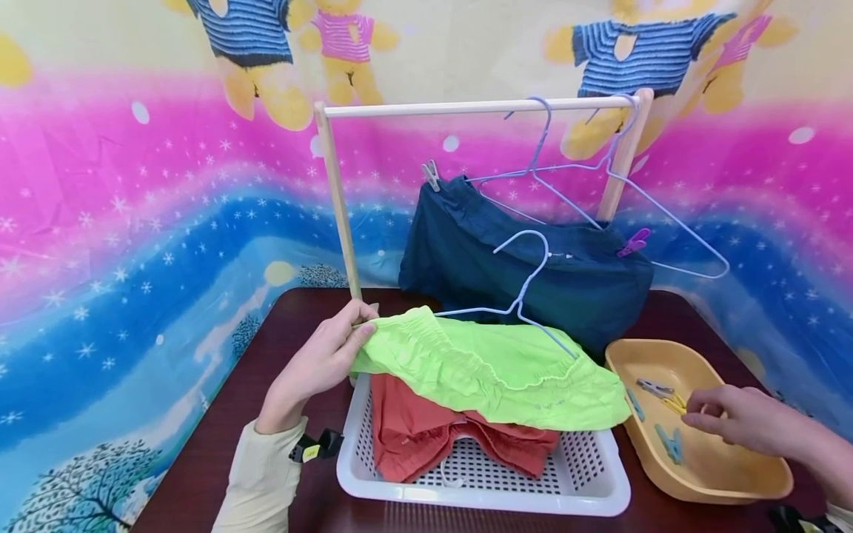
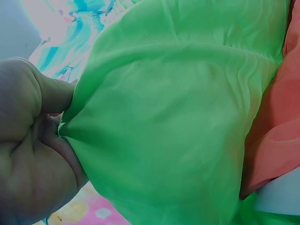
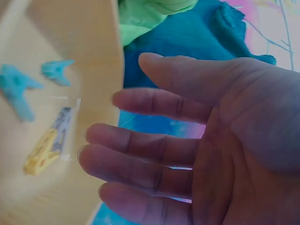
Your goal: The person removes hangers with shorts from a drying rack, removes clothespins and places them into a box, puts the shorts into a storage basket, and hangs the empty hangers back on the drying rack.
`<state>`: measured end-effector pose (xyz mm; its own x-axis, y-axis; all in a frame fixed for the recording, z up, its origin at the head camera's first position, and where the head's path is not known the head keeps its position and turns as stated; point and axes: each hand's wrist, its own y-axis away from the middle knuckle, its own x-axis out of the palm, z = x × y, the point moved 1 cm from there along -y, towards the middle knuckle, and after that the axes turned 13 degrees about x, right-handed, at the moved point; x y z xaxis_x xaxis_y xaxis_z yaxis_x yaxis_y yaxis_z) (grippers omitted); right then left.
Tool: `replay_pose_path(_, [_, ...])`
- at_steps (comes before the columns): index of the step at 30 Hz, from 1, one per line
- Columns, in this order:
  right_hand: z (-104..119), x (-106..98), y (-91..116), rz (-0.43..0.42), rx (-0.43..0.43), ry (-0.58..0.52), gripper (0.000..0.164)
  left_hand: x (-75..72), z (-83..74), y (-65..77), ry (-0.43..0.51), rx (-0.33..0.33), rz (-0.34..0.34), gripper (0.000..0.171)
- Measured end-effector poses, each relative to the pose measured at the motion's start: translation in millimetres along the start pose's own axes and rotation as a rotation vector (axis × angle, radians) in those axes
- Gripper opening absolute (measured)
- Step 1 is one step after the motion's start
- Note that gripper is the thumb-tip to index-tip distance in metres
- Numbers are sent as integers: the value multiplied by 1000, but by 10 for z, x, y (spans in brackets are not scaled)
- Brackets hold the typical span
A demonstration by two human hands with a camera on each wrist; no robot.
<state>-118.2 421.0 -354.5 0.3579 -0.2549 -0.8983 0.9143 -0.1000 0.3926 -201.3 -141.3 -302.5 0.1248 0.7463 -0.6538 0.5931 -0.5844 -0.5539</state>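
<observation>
My left hand (image 1: 329,348) pinches the left end of neon green shorts (image 1: 466,363), which spread over a white basket. In the left wrist view the green cloth (image 2: 164,117) is pulled to a fold between thumb and fingers. A lilac wire hanger (image 1: 523,296) reaches down into the shorts' waistband, its hook standing up. Over the tan basin (image 1: 726,474) hovers my right hand (image 1: 749,418), fingers loosely bent and holding nothing. Beneath it lie a yellow clothespin (image 3: 40,157), a grey clothespin (image 1: 655,387) and several blue ones, including a blue clothespin (image 1: 669,444).
Red shorts (image 1: 426,437) lie in the white basket (image 1: 480,503). Behind, a wooden rack (image 1: 433,109) carries lilac hangers; dark blue shorts (image 1: 533,259) hang there, with a grey clothespin (image 1: 431,175) and a purple clothespin (image 1: 634,243) at the waistband. A printed cloth backs the dark table (image 1: 253,414).
</observation>
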Motion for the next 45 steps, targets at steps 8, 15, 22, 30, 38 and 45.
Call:
replay_pose_path(8, [243,-172,179,-190,-133,44,18,-1,-1,-12,6,-8,5,4])
replay_pose_path(15, [510,-318,311,-332,-136,50,25,17,-7,-21,30,-13,9,4])
replay_pose_path(22, [746,-431,385,-443,-209,-10,21,19,-2,-32,32,-22,12,4])
replay_pose_path(30, [969,-497,401,-489,-272,-99,16,9,-10,-33,28,-31,10,4])
replay_pose_path(38, [1216,-464,382,-536,-404,-177,15,16,-25,-25,27,-30,7,4])
replay_pose_path(45, [1372,-426,332,-507,-414,-215,15,16,-34,-9,24,-26,0,4])
